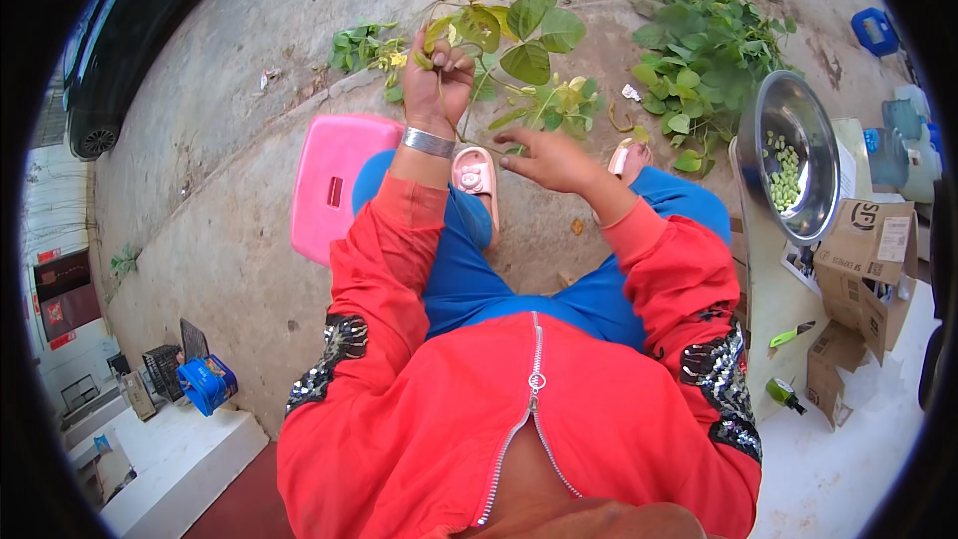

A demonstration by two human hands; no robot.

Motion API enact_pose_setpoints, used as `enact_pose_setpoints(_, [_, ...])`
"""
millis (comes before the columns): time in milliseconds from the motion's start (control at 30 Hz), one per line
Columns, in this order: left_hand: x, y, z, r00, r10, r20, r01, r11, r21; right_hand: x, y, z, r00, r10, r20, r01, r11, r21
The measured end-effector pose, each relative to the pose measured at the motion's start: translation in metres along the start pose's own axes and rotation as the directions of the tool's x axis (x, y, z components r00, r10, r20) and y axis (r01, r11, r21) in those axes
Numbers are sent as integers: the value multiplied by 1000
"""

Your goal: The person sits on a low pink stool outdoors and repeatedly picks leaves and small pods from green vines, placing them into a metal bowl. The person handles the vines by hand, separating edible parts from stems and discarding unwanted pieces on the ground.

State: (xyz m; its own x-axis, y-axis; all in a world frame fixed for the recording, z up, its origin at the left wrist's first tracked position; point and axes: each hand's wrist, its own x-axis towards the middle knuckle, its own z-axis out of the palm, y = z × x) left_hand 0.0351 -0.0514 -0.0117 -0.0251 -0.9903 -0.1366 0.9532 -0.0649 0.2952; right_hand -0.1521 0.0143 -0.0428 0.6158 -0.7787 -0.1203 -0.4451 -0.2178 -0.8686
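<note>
My left hand point(441, 78) is raised and closed around the thin stem of a bean plant point(528, 66). Green and yellowing leaves spread from it to the right, and a pod point(423, 60) shows at my fingers. Lower and to the right, my right hand point(554, 159) has its fingers apart, close to the bare lower end of the stem; nothing shows in its grasp. A steel bowl point(808, 142) with shelled green beans point(783, 174) stands on the right. Past my hands, a cut sprig with leaves point(557, 106) lies on the concrete.
A pink plastic stool point(318, 187) stands by my left leg. Leafy plants are heaped point(703, 52) at the far right, with a smaller pile point(358, 46) at left. Cardboard boxes point(861, 254), a green-handled knife point(789, 335) and a green bottle point(783, 394) sit at right. A dark car point(123, 37) is parked upper left.
</note>
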Motion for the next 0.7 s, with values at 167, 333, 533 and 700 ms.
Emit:
enact_pose_setpoints(167, [4, 11, -1, 988, 133, 83, -133, 991, -3, -7, -8, -4, 970, 83, 227, -12, 954, -300])
enact_pose_setpoints(333, [5, 18, 3, 972, 220, 83, -224, 974, 34, -17, -34, -30, 868, 38, 496, -6, 998, -65])
enact_pose_setpoints(533, [6, 26, 8, 955, 238, 178, -269, 946, 179, -20, -32, -41, 809, 143, 571, -80, 988, -134])
enact_pose_setpoints(700, [7, 26, 6, 957, 189, 219, -238, 946, 221, -21, -21, -50, 868, 52, 494, -56, 998, -8])
